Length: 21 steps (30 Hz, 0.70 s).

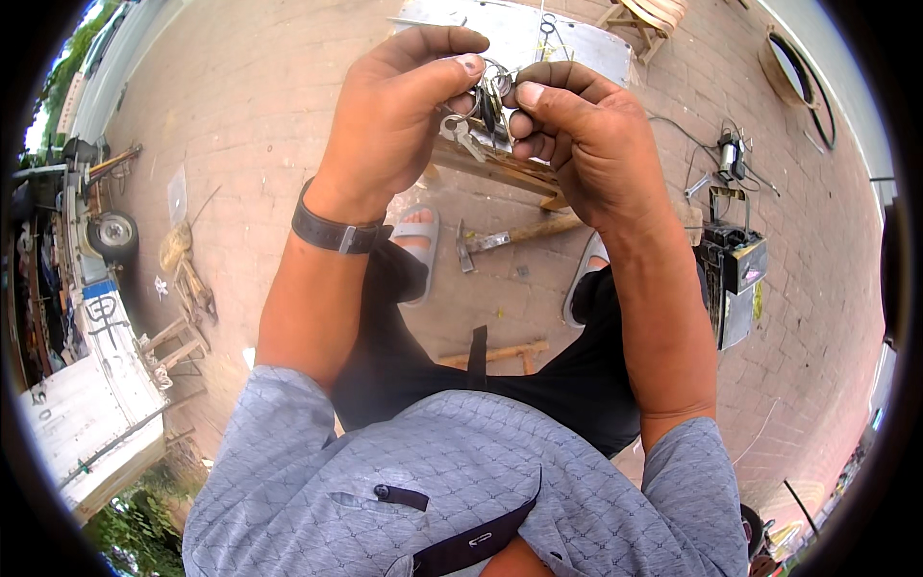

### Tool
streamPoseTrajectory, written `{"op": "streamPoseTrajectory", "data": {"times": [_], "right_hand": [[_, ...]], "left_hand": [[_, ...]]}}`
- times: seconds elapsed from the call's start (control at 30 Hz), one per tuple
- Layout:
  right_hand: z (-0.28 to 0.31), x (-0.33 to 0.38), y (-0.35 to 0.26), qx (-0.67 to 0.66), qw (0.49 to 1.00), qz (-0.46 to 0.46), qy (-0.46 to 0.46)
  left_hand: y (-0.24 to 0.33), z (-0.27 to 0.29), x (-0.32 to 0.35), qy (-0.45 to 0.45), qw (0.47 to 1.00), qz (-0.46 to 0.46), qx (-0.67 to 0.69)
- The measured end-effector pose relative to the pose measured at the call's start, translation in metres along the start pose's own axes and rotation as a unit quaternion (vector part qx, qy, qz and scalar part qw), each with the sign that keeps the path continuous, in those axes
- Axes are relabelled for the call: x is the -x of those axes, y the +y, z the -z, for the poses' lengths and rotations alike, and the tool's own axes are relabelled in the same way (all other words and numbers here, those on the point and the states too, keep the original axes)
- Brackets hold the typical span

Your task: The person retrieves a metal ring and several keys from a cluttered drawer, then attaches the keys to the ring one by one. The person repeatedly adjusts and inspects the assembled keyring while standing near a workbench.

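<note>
A bunch of keys point(465, 135) on metal rings hangs between my two hands, above the near edge of a low white-topped bench point(596, 48). My left hand point(399, 106), with a dark strap on its wrist, pinches the ring side with thumb and fingers. Opposite it, my right hand point(586, 120) is closed on the other side of the bunch, its thumb pressed against the bent forefinger. Silver keys dangle under the left fingertips, and darker pieces sit between the hands. My fingers cover part of the bunch.
Scissors point(548, 24) lie on the bench. A hammer point(510, 236) rests on the brick paving between my feet. On the right stand a small machine point(735, 260) and a cabled tool point(733, 154). A white cart point(96, 413) with a wheel point(113, 234) stands at left.
</note>
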State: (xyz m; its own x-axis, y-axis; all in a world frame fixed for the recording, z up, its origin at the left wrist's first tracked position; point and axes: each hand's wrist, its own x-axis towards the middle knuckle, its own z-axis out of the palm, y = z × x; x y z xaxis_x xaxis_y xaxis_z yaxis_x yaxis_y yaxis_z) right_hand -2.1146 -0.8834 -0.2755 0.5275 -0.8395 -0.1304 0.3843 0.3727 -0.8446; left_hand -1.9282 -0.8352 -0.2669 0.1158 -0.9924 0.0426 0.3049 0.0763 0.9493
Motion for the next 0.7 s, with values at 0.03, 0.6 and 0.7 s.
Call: {"op": "streamPoseTrajectory", "data": {"times": [0.03,0.6,0.7], "right_hand": [[0.000,0.000,0.000,-0.005,1.000,0.000,-0.001],[0.008,-0.002,-0.002,-0.087,0.995,-0.049,-0.009],[0.011,-0.004,-0.001,-0.104,0.993,-0.052,-0.016]], "left_hand": [[0.000,0.000,0.000,-0.002,1.000,0.002,-0.001],[-0.002,-0.007,0.001,-0.004,0.994,-0.021,-0.111],[-0.002,-0.007,0.002,-0.008,0.992,-0.031,-0.122]]}}
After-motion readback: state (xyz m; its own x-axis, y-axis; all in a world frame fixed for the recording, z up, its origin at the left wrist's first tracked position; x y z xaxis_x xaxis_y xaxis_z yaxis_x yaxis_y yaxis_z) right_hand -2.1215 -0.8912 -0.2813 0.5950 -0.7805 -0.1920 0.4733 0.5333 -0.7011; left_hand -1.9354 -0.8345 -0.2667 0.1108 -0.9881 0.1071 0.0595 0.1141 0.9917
